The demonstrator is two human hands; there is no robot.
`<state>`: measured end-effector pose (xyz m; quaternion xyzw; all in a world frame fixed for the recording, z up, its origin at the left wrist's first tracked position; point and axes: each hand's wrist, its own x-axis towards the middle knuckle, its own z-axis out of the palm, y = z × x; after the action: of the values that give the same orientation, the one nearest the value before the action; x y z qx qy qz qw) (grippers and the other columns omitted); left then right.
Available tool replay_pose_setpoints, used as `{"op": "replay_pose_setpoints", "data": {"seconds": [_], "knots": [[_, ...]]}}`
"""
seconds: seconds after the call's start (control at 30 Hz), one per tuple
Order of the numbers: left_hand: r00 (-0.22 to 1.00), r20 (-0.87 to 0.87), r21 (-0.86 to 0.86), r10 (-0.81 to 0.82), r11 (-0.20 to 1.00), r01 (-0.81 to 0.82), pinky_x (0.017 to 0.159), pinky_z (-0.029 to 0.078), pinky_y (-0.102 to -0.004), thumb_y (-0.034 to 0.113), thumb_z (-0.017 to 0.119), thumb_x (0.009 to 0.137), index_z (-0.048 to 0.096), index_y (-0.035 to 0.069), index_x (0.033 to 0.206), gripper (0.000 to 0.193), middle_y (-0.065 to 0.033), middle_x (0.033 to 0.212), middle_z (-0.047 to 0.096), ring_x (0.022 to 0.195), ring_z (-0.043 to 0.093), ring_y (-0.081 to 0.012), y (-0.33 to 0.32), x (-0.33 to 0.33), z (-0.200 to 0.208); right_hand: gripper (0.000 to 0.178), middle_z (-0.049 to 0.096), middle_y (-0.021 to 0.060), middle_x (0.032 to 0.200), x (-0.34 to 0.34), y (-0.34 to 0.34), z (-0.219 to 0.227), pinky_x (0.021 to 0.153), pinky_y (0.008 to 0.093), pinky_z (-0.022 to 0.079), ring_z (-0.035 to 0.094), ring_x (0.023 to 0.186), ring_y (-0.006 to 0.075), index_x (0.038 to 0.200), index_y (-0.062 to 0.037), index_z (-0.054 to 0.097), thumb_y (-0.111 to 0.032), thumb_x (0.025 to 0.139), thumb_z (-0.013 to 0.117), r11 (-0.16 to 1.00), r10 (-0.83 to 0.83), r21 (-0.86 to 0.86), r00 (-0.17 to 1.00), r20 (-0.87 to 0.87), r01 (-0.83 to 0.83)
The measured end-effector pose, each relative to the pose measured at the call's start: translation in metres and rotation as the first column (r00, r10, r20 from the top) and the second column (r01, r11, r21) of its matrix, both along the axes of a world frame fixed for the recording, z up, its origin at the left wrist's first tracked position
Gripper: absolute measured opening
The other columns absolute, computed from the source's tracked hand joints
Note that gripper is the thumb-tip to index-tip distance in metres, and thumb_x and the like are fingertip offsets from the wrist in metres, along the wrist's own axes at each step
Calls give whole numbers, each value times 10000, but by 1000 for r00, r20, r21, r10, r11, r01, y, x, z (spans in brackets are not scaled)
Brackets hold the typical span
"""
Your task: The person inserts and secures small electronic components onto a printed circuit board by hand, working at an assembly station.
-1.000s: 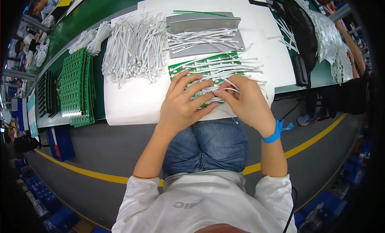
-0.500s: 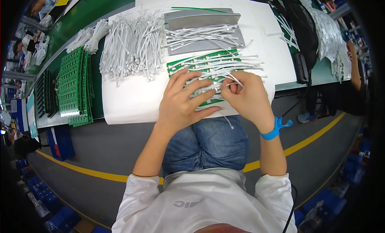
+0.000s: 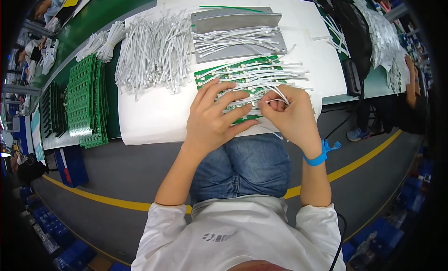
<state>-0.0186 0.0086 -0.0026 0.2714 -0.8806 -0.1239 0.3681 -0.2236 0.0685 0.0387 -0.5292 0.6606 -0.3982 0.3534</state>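
Note:
A green circuit board panel (image 3: 201, 79) lies on white paper in front of me, with several thin white cables (image 3: 261, 76) laid across it. My left hand (image 3: 210, 114) rests with spread fingers on the board and the cables at its near left. At the near right of the board my right hand (image 3: 293, 111) is closed in a pinch on a white cable (image 3: 281, 93); its fingertips hide the gripped spot. A loose cable end (image 3: 273, 132) hangs by the paper's near edge. Just beyond the board, more white cables (image 3: 238, 40) lie on a grey metal bracket (image 3: 233, 22).
A big pile of white cables (image 3: 151, 56) lies at the left on the paper (image 3: 154, 126). Stacked green panels (image 3: 84, 98) and black racks (image 3: 55, 107) stand farther left. A black mesh bag (image 3: 352, 33) sits at the right. Other people work at the far edges.
My right hand has shifted slightly to the right and turned a little, still pinching. The loose cable end near the paper's edge has moved right. My left hand is almost unmoved.

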Motion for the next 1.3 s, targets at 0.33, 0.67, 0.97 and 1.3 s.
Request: {"op": "replay_pose_setpoints", "data": {"seconds": [0.33, 0.67, 0.97, 1.3], "knots": [[1000, -3, 0, 17, 1000, -17, 1088, 534, -534, 284, 987, 639, 830, 172, 903, 327, 13, 1151, 774, 1164, 696, -257, 0, 0, 0, 111, 655, 149, 696, 16, -3, 1, 556, 340, 494, 615, 557, 241, 843, 51, 702, -50, 861, 745, 998, -28, -54, 965, -262, 14], [999, -26, 21, 24, 1000, -23, 1129, 503, -508, 324, 944, 704, 807, 172, 931, 305, 6, 1247, 735, 1178, 672, -232, 1, 0, 1, 146, 607, 162, 603, 0, -13, 4, 542, 364, 471, 578, 505, 230, 802, 81, 682, -50, 858, 717, 996, 89, 24, 987, -132, -87], [1000, -16, 11, 24, 1000, -24, 1136, 492, -496, 337, 927, 719, 798, 178, 920, 287, 23, 1257, 725, 1187, 663, -223, 1, 1, -2, 108, 578, 80, 622, -5, -12, 4, 534, 304, 422, 498, 565, 105, 864, 63, 705, -42, 880, 721, 988, 142, 64, 987, -74, -137], [1000, -21, 19, 21, 1000, -21, 1137, 490, -499, 334, 932, 708, 795, 182, 932, 304, 25, 1256, 722, 1188, 659, -223, 0, -1, -3, 120, 589, 85, 630, 4, -9, 4, 543, 309, 446, 521, 565, 116, 854, 74, 694, -38, 884, 726, 997, 46, 60, 996, -79, -41]]}}
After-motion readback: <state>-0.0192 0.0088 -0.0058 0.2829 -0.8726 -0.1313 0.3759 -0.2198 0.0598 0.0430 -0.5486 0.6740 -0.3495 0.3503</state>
